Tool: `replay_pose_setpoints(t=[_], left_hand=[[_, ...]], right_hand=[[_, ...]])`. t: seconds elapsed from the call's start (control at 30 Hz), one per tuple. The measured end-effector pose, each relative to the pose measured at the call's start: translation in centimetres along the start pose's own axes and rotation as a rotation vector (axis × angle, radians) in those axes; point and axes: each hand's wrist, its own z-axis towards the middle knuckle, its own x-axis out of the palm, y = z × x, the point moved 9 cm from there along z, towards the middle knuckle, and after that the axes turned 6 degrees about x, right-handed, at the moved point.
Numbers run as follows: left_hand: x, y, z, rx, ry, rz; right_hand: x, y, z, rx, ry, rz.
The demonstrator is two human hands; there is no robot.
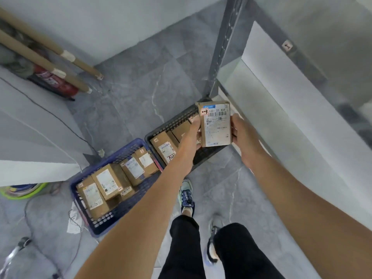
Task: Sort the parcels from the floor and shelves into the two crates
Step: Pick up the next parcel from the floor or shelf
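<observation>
Parcel held up label-first over the crates, sort well underway.

Grey floor (130, 101) fills most of the frame and I see no loose parcels on it; shelf (281, 109) at right looks bare in the part I can see, the rest is out of frame. Blue crate (80, 202) lower left holds several brown boxes, and the dark crate (153, 135) touching it at centre holds a few more with room left. So I judge most is done, at least this one left. Both my hands grasp the parcel (216, 125) by its side edges, upright above the dark crate: left hand (194, 130), right hand (240, 131). Label faces me, crate choice not yet made.
</observation>
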Motion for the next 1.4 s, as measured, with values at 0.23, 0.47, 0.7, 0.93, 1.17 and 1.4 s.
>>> replay_pose_setpoints(t=[0.23, 0.47, 0.7, 0.93, 1.17, 1.4], left_hand=[[0.9, 9.0, 10.5, -0.153, 0.022, -0.013], [1.9, 18.6, 21.0, -0.273, -0.01, -0.058], [3.5, 24.0, 29.1, -0.347, -0.07, -0.12], [4.3, 26.3, 34.8, -0.351, -0.033, 0.084], [5.0, 27.5, 40.1, -0.313, 0.075, 0.403], [4.6, 30.8, 43.0, -0.387, 0.137, 0.674]], right_hand=[[0.5, -7.1, 13.6, 0.171, -0.072, -0.12], [1.1, -13.7, 25.5, 0.278, -0.044, -0.235], [0.9, -16.5, 34.8, 0.307, -0.02, -0.335], [-0.3, -20.5, 39.9, 0.516, -0.109, -0.174], [0.9, -25.5, 41.0, 0.704, -0.186, 0.304], [2.2, -28.7, 42.7, 0.754, -0.316, 0.602]])
